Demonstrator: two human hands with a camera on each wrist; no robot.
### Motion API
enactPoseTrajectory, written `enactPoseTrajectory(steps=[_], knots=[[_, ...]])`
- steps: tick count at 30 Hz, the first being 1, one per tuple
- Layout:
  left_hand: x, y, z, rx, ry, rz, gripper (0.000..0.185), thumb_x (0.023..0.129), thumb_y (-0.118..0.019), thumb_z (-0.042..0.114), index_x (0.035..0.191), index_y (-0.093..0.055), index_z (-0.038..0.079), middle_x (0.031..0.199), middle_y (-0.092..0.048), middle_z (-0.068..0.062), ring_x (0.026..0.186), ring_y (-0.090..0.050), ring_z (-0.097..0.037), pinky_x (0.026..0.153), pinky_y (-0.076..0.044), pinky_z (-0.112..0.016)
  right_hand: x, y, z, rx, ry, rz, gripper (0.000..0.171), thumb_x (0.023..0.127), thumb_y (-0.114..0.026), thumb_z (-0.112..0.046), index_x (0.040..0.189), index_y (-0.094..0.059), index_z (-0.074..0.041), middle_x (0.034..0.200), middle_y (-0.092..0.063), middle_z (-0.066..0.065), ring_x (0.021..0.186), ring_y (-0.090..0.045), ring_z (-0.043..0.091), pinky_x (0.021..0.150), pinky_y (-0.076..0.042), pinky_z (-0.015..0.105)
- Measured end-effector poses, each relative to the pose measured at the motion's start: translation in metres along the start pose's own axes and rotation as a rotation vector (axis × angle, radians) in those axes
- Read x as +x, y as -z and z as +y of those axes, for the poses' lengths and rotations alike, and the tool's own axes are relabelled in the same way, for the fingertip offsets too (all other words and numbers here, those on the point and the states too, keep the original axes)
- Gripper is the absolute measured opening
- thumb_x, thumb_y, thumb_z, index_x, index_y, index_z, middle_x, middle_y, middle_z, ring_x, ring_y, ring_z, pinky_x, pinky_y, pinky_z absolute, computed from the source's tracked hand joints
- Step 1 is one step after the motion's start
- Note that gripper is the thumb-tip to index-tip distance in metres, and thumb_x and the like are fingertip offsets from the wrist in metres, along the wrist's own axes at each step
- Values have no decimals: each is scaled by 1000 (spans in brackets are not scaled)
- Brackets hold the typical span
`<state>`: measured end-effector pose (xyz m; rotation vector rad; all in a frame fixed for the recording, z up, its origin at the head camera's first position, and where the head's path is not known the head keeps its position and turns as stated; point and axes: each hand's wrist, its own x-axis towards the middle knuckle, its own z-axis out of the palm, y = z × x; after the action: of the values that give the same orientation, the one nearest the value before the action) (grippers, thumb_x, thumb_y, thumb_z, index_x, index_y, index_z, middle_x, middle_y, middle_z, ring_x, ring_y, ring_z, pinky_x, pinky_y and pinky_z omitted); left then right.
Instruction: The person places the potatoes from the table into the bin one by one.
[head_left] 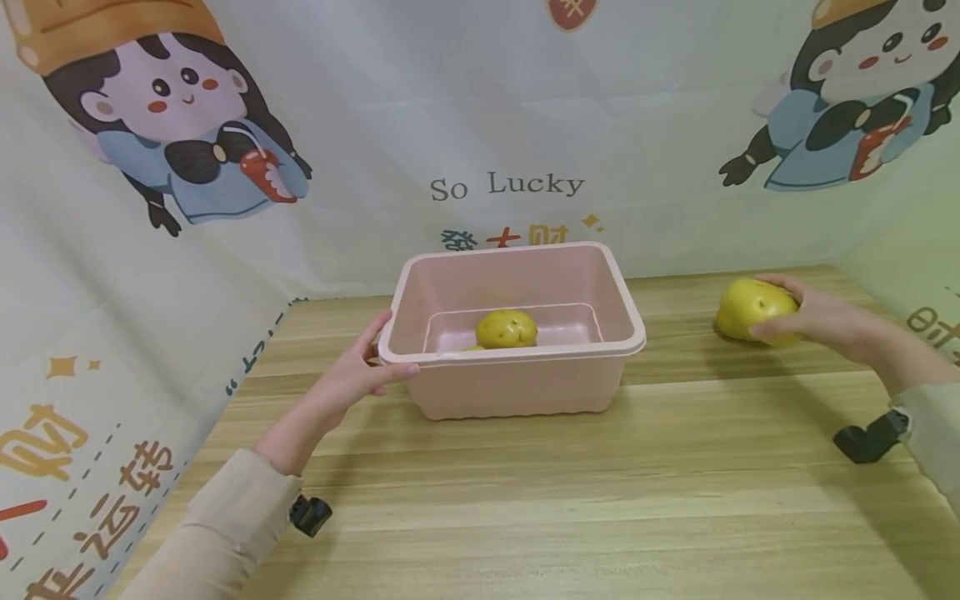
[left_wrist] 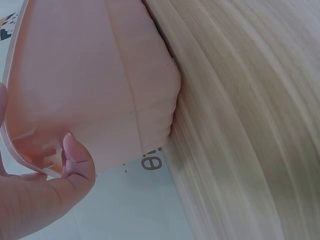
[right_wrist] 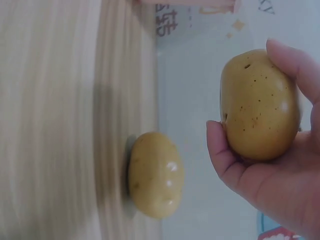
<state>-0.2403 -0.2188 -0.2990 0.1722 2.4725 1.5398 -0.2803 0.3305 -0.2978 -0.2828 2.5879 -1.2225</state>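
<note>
A pink plastic bin (head_left: 517, 383) stands on the wooden table with a yellow potato (head_left: 507, 329) inside; the edge of another shows just behind the front rim. My left hand (head_left: 351, 367) grips the bin's left end at the rim, thumb toward the front side. To the right of the bin, my right hand (head_left: 821, 321) holds a yellow potato (right_wrist: 257, 105) between thumb and fingers. In the right wrist view, a second potato (right_wrist: 156, 175) rests on the table beside the held one. From the head view, those two cannot be clearly told apart.
A printed white cloth (head_left: 375, 125) hangs behind the wooden table (head_left: 525, 500) and along its sides. The bin stands near the table's back edge. Small black devices (head_left: 310, 515) are worn at both wrists.
</note>
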Motion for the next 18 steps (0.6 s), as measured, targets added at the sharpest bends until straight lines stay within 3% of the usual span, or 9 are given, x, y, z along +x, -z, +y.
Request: enactPoseTrajectory(steps=[5,13,18], knots=[[0,0,0,-2,-1,0,93,82,-67,27,148,-2,31,122,-41,-16,100,-45,-21,72,-40,-29,1,-2,-10,35,5,-10,83,86,-60,-20,145,-3,-6,132,-26,22,98,-42,13,84,-34,40],[2,0,-2,-4,-11,1,93,82,-67,28,147,-1,32,121,-41,-16,99,-44,-20,72,-40,-29,1,-4,-26,47,37,-20,79,88,-59,-19,144,-4,-5,130,-29,19,96,-44,9,80,-38,32],[2,0,-2,-13,-15,1,93,82,-67,27,148,-1,30,121,-41,-16,98,-43,-20,72,-40,-28,2,-4,-37,57,55,-27,77,88,-58,-18,143,-6,-7,125,-33,15,96,-46,11,81,-39,35]])
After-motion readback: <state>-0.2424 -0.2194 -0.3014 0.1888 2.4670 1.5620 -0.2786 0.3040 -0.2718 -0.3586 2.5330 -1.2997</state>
